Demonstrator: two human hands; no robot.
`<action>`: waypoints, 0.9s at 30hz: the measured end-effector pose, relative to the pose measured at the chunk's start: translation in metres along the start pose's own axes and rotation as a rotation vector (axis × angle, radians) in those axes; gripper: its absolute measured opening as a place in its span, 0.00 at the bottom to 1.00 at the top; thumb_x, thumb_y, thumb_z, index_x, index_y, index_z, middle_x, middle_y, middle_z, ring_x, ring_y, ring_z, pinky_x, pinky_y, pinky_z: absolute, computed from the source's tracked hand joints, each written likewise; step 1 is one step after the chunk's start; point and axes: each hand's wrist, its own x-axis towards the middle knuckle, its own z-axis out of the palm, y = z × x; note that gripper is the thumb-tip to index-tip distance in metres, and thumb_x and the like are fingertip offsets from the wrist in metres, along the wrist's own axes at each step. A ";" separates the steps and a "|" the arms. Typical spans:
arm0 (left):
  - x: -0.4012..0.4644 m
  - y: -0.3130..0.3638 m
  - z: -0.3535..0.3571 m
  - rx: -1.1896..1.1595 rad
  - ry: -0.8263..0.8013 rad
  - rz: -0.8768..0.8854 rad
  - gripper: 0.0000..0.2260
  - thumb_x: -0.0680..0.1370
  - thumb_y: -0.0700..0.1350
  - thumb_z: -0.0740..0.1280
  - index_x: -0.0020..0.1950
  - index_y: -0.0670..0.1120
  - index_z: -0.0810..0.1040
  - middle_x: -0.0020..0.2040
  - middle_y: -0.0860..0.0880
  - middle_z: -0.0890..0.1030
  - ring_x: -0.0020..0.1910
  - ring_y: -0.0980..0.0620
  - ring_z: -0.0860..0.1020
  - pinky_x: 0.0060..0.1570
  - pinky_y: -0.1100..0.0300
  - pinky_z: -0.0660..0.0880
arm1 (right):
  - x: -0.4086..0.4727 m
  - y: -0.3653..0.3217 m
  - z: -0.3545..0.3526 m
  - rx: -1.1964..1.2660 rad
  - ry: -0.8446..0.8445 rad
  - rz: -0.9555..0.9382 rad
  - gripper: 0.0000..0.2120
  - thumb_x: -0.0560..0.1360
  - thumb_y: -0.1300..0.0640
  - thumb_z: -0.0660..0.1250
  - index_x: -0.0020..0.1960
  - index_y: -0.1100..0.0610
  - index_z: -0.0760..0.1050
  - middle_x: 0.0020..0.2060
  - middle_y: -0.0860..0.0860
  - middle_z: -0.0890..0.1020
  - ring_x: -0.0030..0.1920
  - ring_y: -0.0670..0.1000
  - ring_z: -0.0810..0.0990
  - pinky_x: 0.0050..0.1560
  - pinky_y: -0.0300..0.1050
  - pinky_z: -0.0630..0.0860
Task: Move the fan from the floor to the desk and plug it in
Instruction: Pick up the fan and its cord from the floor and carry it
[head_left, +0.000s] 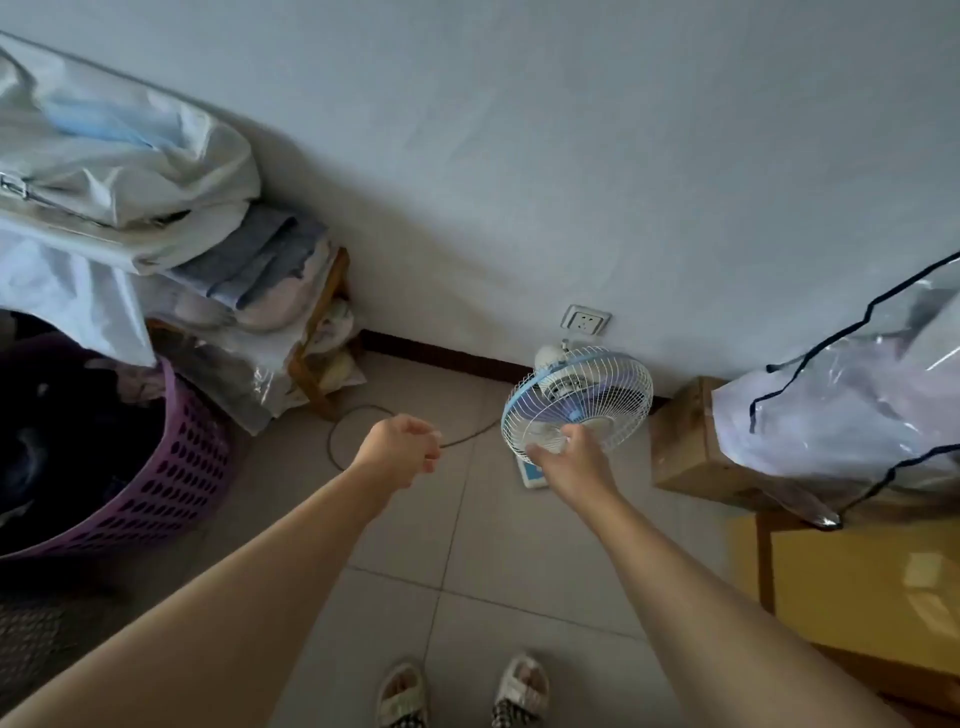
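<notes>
The fan is standing on the tiled floor near the wall, below the socket, its grille tilting upward. The right hand is gripping the grille's lower rim. The left hand is pinching the cord. Open tile is lying between the purple basket and the cardboard box.

No text, label or number can be read anywhere — not on the fan, not on the cardboard box.
</notes>
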 end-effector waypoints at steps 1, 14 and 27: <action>0.006 0.001 0.003 0.001 0.005 -0.005 0.07 0.76 0.43 0.64 0.52 0.48 0.77 0.40 0.51 0.81 0.35 0.56 0.76 0.33 0.63 0.70 | 0.008 -0.001 0.001 -0.004 -0.008 -0.002 0.30 0.70 0.48 0.69 0.67 0.59 0.65 0.62 0.58 0.73 0.58 0.56 0.74 0.50 0.43 0.68; 0.142 -0.084 0.050 -0.036 0.098 -0.090 0.03 0.74 0.44 0.65 0.46 0.49 0.77 0.43 0.48 0.81 0.38 0.54 0.78 0.31 0.63 0.69 | 0.131 0.046 0.103 -0.070 -0.141 -0.041 0.30 0.72 0.46 0.67 0.69 0.56 0.63 0.66 0.55 0.71 0.64 0.55 0.72 0.59 0.44 0.67; 0.362 -0.252 0.071 0.027 0.143 -0.035 0.07 0.74 0.46 0.67 0.50 0.46 0.77 0.49 0.44 0.82 0.43 0.49 0.80 0.33 0.63 0.70 | 0.277 0.166 0.297 -0.059 -0.130 -0.045 0.32 0.72 0.46 0.67 0.70 0.56 0.62 0.65 0.55 0.71 0.64 0.55 0.71 0.53 0.40 0.66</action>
